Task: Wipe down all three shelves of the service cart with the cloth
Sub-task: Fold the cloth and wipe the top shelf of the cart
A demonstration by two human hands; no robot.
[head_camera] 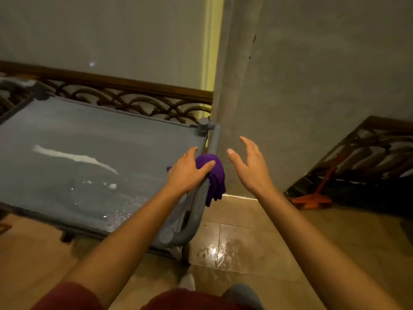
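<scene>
The grey service cart's top shelf (67, 135) fills the left half of the head view, wet, with a white foam streak (73, 156) and droplets on it. A purple cloth (215, 175) is draped over the cart's grey handle bar (199, 202) at the right end. My left hand (187, 173) rests on top of the cloth and the bar, fingers curled over them. My right hand (248, 166) hovers to the right of the cloth, fingers apart, holding nothing. The lower shelves are hidden under the top one.
A grey wall corner (234, 86) stands close behind the handle. An ornate railing (134, 101) runs behind the cart. At the far right an orange tool (312, 198) lies on the floor by a dark panel. A wet patch (214, 251) shines on the tiled floor.
</scene>
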